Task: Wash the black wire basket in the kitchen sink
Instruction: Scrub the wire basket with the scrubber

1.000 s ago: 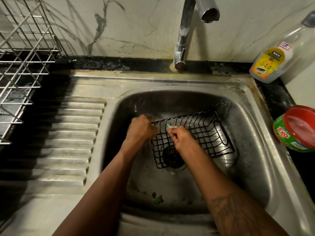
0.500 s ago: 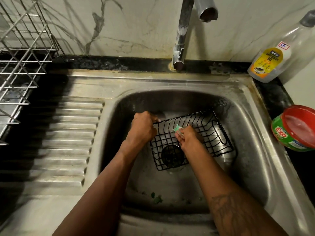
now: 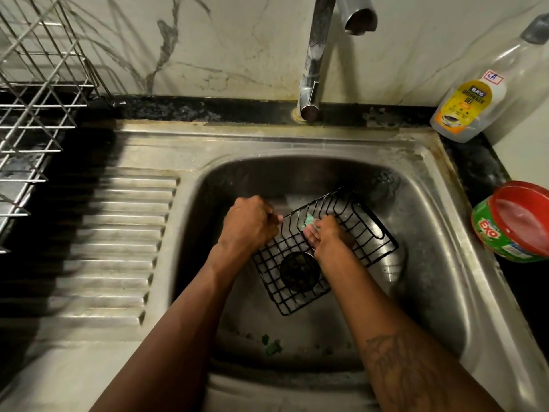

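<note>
A: We're looking straight down into the steel sink (image 3: 430,233), and the black wire basket (image 3: 367,230) lies in the bowl, tipped up on its left side, its grid floor over the drain (image 3: 298,270).

B: We've got the left hand (image 3: 248,224) fisted on the basket's upper left rim, fingers curled round the wire.

A: And the right hand (image 3: 326,237) is inside the basket, pinching a small green scrub pad (image 3: 309,220) against the wires. The two hands are close but not touching.

B: We can see green scraps (image 3: 271,346) on the bowl floor near the front edge.

A: The tap (image 3: 315,55) rises behind the bowl; we can't tell whether water is running.

B: On the counter at our right we have a dishwash gel bottle (image 3: 472,105) and a red-lidded tub (image 3: 514,221). At our left, the ribbed drainboard (image 3: 118,233) and a metal dish rack (image 3: 35,99).
</note>
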